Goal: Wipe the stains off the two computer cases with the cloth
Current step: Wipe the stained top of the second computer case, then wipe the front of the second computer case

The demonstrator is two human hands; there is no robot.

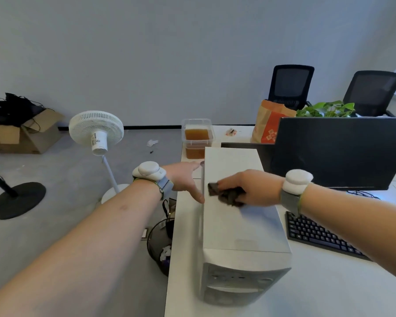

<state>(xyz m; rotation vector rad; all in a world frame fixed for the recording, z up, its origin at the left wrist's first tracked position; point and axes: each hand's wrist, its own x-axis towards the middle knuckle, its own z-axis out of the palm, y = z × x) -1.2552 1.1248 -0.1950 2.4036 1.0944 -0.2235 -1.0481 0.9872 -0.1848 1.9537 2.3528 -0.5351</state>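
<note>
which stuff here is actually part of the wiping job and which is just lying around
Part of the job:
- dark cloth, held by the right hand
- white computer case being wiped on top
- left hand, resting against the case's left side

Just lying about:
- keyboard
- monitor
- container of brown liquid
- paper bag
- plant
- fan
- waste bin

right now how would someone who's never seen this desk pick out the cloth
Find the white computer case lying along the desk's left edge. On its top, the right hand presses a small crumpled cloth. It is the only dark, soft thing on that pale panel.
</note>
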